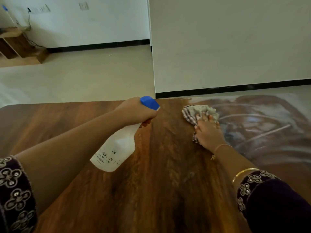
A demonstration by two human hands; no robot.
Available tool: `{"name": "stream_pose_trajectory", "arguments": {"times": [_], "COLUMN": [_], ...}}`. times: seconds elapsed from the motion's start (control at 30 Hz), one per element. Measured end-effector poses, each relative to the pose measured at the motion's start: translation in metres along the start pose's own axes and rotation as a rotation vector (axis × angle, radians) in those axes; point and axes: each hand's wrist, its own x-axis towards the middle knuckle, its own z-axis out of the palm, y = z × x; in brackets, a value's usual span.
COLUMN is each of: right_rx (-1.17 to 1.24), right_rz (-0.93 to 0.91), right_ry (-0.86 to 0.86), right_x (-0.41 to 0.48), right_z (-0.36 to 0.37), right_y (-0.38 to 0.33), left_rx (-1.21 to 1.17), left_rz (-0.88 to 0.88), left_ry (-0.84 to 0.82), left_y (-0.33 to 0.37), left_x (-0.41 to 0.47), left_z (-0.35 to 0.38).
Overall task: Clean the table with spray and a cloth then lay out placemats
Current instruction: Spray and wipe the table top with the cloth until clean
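While pressing the cloth flat on the table under the straight fingers of the right hand, grips the spray bottle in the left hand, fingers curled round its neck beneath the trigger head. Holds it left of the cloth, near but apart, long axis tilted: base away from the cloth, nozzle toward it. Shows wet streaks right of the cloth, dry wood left. Likely needs spray there, then a leftward wipe.
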Motion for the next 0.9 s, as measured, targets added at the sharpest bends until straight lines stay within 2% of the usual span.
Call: {"name": "stream_pose_trajectory", "arguments": {"times": [0.07, 0.13, 0.3, 0.37, 0.43, 0.53, 0.63, 0.7, 0.77, 0.83, 0.9], "right_rx": [0.06, 0.118, -0.03, -0.064, -0.023, 0.041, 0.048, 0.044, 0.002, -0.056, -0.052], "right_rz": [0.111, 0.128, -0.25, -0.303, -0.238, -0.025, 0.079, -0.006, -0.183, -0.347, -0.417], "right_ry": [0.023, 0.04, 0.033, -0.003, -0.015, 0.012, 0.044, 0.064, 0.063, 0.022, -0.032], "right_x": [-0.008, -0.017, -0.041, -0.042, -0.041, -0.039, -0.044, -0.052, -0.062, -0.068, -0.068], "right_z": [-0.005, -0.001, 0.014, 0.009, 0.001, -0.015, -0.018, -0.012, -0.005, -0.005, -0.012], "right_y": [0.008, -0.004, 0.004, 0.034, 0.066, 0.105, 0.099, 0.086, 0.08, 0.089, 0.109], "left_rx": [-0.002, 0.001, 0.029, 0.05, 0.055, 0.056, 0.054, 0.052, 0.041, 0.03, 0.028], "left_rz": [0.011, 0.018, -0.003, 0.004, 0.021, 0.022, 0.018, 0.012, 0.008, 0.01, 0.007], "left_ry": [-0.017, -0.026, -0.063, -0.097, -0.11, -0.115, -0.121, -0.109, -0.099, -0.092, -0.095], "left_y": [0.015, 0.029, 0.061, 0.071, 0.076, 0.081, 0.084, 0.086, 0.087, 0.089, 0.09], "left_x": [-0.001, -0.002, -0.005, -0.007, -0.008, -0.009, -0.009, -0.008, -0.009, -0.01, -0.012], "left_z": [0.012, 0.027, 0.062, 0.071, 0.078, 0.087, 0.093, 0.098, 0.103, 0.108, 0.112]}}
